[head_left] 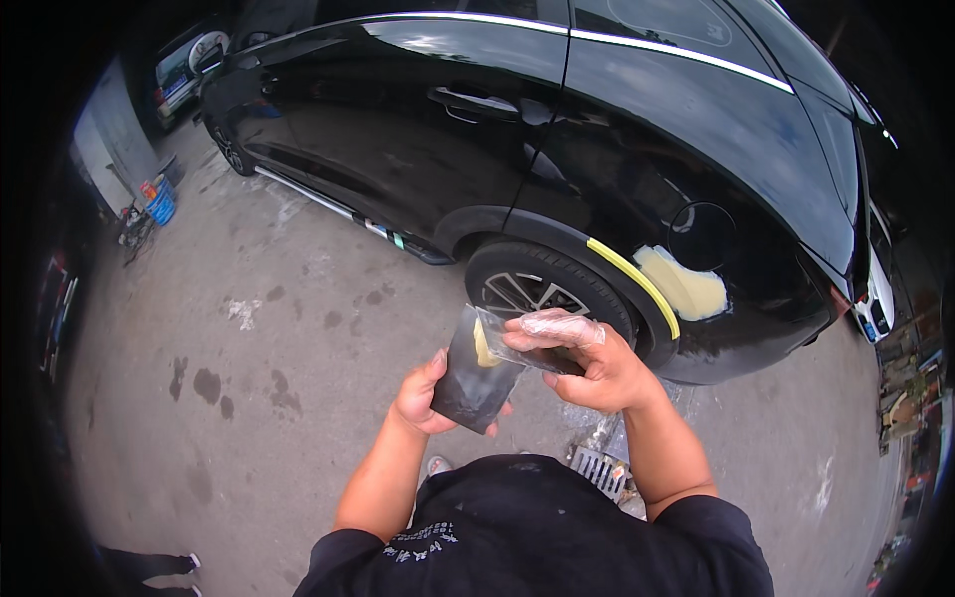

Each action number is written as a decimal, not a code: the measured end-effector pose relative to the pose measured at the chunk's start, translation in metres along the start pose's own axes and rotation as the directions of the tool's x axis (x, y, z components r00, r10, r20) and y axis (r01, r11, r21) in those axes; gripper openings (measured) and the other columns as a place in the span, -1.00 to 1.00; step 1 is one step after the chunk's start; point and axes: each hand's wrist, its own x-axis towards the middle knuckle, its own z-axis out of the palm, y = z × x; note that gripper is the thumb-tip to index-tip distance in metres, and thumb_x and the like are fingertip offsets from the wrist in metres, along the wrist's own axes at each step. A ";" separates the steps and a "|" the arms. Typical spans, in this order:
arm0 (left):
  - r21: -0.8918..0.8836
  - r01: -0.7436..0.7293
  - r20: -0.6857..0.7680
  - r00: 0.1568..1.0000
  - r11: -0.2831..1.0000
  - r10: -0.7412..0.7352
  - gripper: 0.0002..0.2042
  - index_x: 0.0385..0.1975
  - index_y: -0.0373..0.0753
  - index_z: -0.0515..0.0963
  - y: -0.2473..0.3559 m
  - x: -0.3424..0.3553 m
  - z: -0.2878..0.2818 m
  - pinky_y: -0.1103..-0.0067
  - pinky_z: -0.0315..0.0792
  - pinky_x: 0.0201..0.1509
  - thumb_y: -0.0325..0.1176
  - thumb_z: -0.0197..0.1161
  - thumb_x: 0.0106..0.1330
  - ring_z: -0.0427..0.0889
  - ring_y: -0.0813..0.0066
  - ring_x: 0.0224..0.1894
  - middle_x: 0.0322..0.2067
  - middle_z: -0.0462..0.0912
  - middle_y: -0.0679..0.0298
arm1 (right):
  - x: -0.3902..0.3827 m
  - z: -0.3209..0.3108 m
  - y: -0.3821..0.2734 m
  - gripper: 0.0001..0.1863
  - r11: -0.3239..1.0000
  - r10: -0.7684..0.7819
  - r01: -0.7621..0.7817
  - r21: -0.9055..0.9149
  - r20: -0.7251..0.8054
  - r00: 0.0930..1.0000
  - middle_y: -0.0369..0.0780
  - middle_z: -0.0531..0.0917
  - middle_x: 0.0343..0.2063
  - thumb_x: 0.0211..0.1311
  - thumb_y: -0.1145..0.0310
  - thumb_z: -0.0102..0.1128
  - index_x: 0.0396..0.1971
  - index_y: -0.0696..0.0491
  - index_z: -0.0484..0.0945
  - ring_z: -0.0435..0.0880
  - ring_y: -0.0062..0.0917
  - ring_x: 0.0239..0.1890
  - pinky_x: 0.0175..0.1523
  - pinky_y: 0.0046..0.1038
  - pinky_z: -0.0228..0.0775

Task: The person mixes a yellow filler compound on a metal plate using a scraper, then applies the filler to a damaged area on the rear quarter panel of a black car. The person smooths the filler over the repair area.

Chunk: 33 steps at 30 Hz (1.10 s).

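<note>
Gripping dark board, left hand, right hand closed on spreader

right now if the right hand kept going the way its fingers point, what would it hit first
Likely the dark board in the left hand: the right hand points left, its spreader near the putty; depth is unclear.

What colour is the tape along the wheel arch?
Yellow tape strip on the black car; head view.

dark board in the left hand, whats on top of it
A dab of yellowish filler sits on the dark board, with a clear spreader from the right hand laid over it. The left hand covers the board's lower edge.
</note>
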 end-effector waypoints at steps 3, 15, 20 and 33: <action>0.004 0.032 -0.028 0.999 0.999 -0.032 -0.35 0.34 -0.23 0.17 -0.004 0.002 -0.006 0.00 0.60 -0.17 0.10 0.01 0.42 0.57 -0.21 0.04 0.17 0.42 -0.06 | 0.000 -0.010 0.002 -0.31 0.979 0.137 -0.138 -0.148 -0.013 0.990 -0.15 0.62 0.08 -0.20 0.73 0.04 0.12 0.10 0.45 0.48 -0.21 0.22 0.32 -0.26 0.28; 0.643 -0.278 -0.314 0.754 0.713 0.577 -0.42 0.38 -0.26 0.14 -0.028 0.032 -0.008 0.36 0.40 0.23 0.04 -0.19 0.54 0.41 0.39 0.23 0.25 0.36 0.18 | -0.010 0.047 0.015 -0.39 0.775 0.273 -0.318 -0.546 -0.165 0.948 -0.01 0.59 0.00 0.03 0.59 0.15 0.20 0.16 0.38 0.51 -0.12 0.14 0.20 -0.25 0.39; 0.763 -0.196 -0.320 0.714 0.616 0.623 -0.37 0.40 -0.27 0.14 -0.030 0.021 -0.008 0.42 0.38 0.24 0.08 -0.17 0.52 0.44 0.44 0.16 0.20 0.41 0.22 | 0.014 0.034 -0.004 -0.39 0.871 0.317 -0.396 -0.291 -0.283 0.905 -0.04 0.61 0.04 0.03 0.63 0.15 0.19 0.12 0.39 0.54 -0.20 0.16 0.25 -0.30 0.36; -0.049 0.111 0.103 0.989 0.993 -0.106 -0.29 0.41 -0.22 0.07 -0.005 -0.007 -0.006 -0.08 0.56 -0.08 0.14 -0.05 0.43 0.33 -0.39 0.24 0.30 0.25 -0.08 | -0.008 0.006 0.000 -0.33 0.956 0.010 -0.031 -0.292 -0.073 0.997 -0.15 0.63 0.01 -0.23 0.76 0.08 0.06 0.08 0.52 0.56 -0.20 0.14 0.23 -0.27 0.42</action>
